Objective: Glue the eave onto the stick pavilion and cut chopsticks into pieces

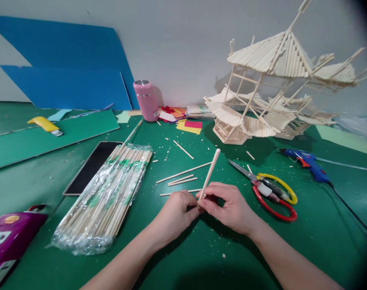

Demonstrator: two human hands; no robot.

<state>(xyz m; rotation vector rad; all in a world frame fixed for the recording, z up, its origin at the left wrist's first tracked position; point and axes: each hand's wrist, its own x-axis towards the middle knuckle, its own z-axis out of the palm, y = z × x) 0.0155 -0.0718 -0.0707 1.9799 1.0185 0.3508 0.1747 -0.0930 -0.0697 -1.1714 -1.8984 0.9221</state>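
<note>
Both hands meet low in the middle of the green mat (183,249). My right hand (228,207) pinches the lower end of a pale wooden chopstick (210,171) that slants up and away. My left hand (176,213) closes on the same lower end, fingertips touching those of the right. Several thin split sticks (183,173) lie on the mat just beyond my hands. Red and yellow handled scissors (271,189) rest to the right of my right hand.
A plastic-wrapped chopstick bundle (111,193) lies at left beside a dark phone (91,167). A stick-built model house (271,88) stands at the back right. A blue glue gun (310,163), pink cup (145,100), blue boards (69,64), yellow knife (46,125) and purple box (8,241) surround the mat.
</note>
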